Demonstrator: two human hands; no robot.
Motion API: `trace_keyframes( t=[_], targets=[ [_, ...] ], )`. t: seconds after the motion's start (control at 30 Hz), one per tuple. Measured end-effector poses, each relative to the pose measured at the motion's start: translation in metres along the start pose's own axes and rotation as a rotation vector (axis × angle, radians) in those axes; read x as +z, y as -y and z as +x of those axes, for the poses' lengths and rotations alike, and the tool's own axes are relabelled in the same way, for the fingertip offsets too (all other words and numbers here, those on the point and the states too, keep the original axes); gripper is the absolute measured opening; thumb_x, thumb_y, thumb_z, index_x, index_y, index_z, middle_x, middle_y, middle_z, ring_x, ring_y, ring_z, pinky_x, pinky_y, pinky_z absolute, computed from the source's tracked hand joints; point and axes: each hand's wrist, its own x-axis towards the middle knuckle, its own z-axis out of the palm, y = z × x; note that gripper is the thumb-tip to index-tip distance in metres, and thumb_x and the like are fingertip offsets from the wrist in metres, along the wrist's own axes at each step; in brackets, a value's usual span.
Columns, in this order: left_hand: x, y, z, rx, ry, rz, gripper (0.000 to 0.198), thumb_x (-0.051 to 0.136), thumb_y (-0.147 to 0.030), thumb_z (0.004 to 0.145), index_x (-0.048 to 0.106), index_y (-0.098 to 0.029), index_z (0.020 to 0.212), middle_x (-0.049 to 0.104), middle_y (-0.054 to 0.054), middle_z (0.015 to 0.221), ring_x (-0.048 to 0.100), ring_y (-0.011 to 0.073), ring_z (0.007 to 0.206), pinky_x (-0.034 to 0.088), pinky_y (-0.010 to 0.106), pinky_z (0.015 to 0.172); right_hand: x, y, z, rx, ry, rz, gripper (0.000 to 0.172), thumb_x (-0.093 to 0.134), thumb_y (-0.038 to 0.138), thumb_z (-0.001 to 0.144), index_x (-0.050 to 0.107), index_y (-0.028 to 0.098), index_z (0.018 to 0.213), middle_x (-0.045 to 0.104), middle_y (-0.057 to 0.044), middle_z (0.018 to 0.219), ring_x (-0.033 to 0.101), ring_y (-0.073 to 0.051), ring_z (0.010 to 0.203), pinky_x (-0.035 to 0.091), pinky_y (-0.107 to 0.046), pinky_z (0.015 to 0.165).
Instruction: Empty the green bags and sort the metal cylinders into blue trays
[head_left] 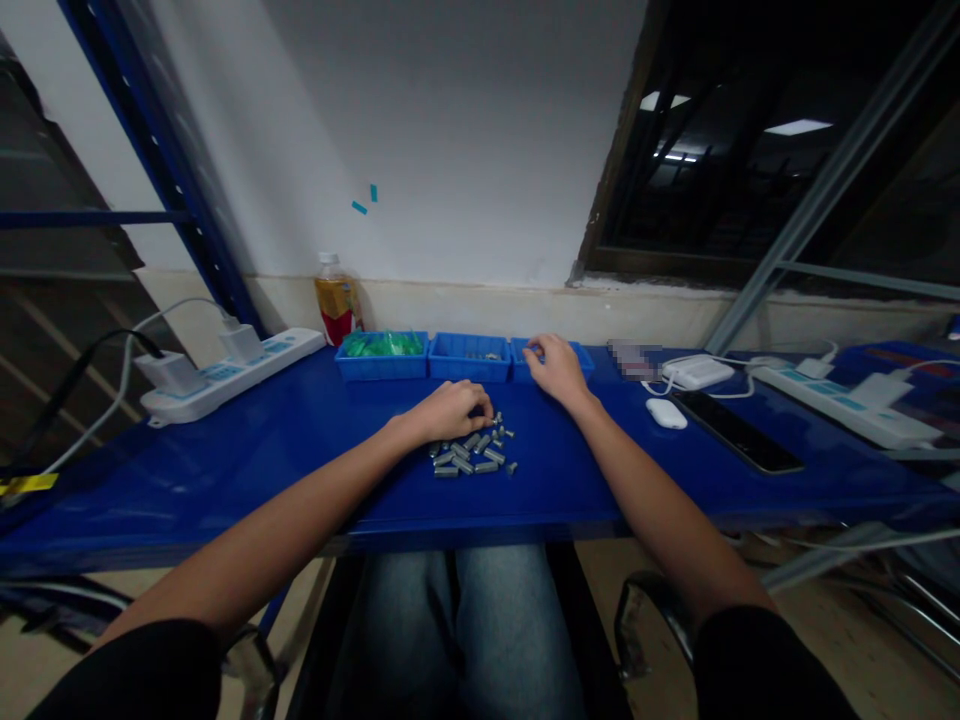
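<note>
A pile of metal cylinders (463, 457) and small screws (511, 467) lies on the blue table. My left hand (452, 411) rests at the far side of this pile, its thumb and fingers curled together by the screws; whatever is pinched there is too small to make out. My right hand (556, 368) hangs over the front edge of the right blue bin (583, 365), fingertips bent inward and closed; I cannot see what they hold. In the middle blue bin (469, 369) are small metal parts. The left blue bin (382, 370) contains green plastic bags (386, 344).
Behind the left bin stands a drink bottle (337, 300). Power strips lie at the left (240, 377) and right (847, 402). A phone (739, 432), a white earbud case (666, 413) and a white charger (698, 372) with cables occupy the right side. A wall rises behind the bins.
</note>
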Motion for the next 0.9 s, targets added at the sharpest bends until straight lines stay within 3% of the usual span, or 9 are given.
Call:
trace_keyframes(
  t=[0.1,0.3,0.4,0.47,0.53,0.7,0.8,0.9],
  targets=[
    [-0.001,0.005,-0.001,-0.052,-0.098,0.032,0.011,0.057,-0.027,0.083,0.064,-0.019,0.086,0.066,0.004,0.091,0.059,0.019,0.088,0.044,0.029,0.078,-0.004,0.025,-0.003,-0.091,0.067,0.176,0.019,0.05,0.028,0.087,0.064,0.015,0.089,0.063,-0.004,0.077,0.055,-0.017,0.075,0.038,-0.026,0.071],
    [-0.009,0.013,-0.002,-0.151,-0.442,0.035,0.011,0.056,-0.026,0.084,0.058,-0.016,0.087,0.064,0.006,0.09,0.056,0.021,0.087,0.044,0.035,0.081,0.001,0.061,-0.015,-0.11,0.331,0.385,0.032,0.044,0.035,0.091,0.059,0.016,0.071,0.056,0.001,0.061,0.048,-0.011,0.058,0.031,-0.022,0.057],
    [-0.009,0.013,-0.002,-0.147,-0.512,0.02,0.007,0.058,-0.021,0.081,0.058,-0.016,0.086,0.064,0.006,0.088,0.056,0.0213,0.087,0.044,0.035,0.08,0.004,0.067,-0.017,-0.101,0.384,0.462,0.034,0.04,0.032,0.092,0.054,0.016,0.066,0.053,0.003,0.058,0.046,-0.01,0.056,0.03,-0.022,0.056],
    [-0.008,0.011,-0.001,-0.156,-0.532,-0.015,0.01,0.059,-0.023,0.081,0.059,-0.015,0.089,0.064,0.006,0.089,0.056,0.0211,0.087,0.045,0.035,0.081,0.003,0.064,-0.014,-0.084,0.353,0.499,0.03,0.042,0.031,0.091,0.055,0.016,0.068,0.054,0.002,0.06,0.047,-0.01,0.057,0.031,-0.022,0.057],
    [-0.006,0.008,0.0,-0.16,-0.498,-0.071,0.015,0.059,-0.025,0.083,0.06,-0.015,0.093,0.065,0.006,0.091,0.058,0.02,0.087,0.045,0.034,0.081,0.001,0.056,-0.01,-0.064,0.256,0.488,0.025,0.044,0.03,0.089,0.057,0.016,0.074,0.057,0.001,0.064,0.049,-0.011,0.06,0.033,-0.022,0.058],
    [0.002,0.001,0.001,-0.068,-0.24,-0.066,0.018,0.054,-0.024,0.086,0.066,-0.018,0.099,0.067,0.006,0.093,0.06,0.0188,0.089,0.045,0.03,0.081,-0.001,0.014,0.001,0.023,0.004,0.259,0.013,0.05,0.019,0.08,0.062,0.015,0.081,0.058,-0.001,0.069,0.051,-0.014,0.065,0.036,-0.024,0.064],
    [0.005,-0.001,0.002,-0.027,-0.182,-0.033,0.023,0.055,-0.029,0.086,0.066,-0.021,0.105,0.067,0.005,0.098,0.059,0.0194,0.093,0.043,0.03,0.084,0.002,-0.007,0.002,0.076,0.007,0.087,0.013,0.051,0.018,0.078,0.064,0.016,0.083,0.059,-0.003,0.072,0.053,-0.016,0.07,0.037,-0.026,0.068],
    [0.006,-0.002,0.003,-0.014,-0.138,-0.028,0.021,0.057,-0.033,0.085,0.068,-0.023,0.1,0.067,0.004,0.096,0.06,0.0188,0.091,0.043,0.029,0.083,0.004,-0.013,0.0,0.119,0.05,-0.041,0.016,0.052,0.022,0.081,0.065,0.018,0.089,0.063,-0.005,0.081,0.054,-0.02,0.083,0.037,-0.029,0.074]
  ],
)
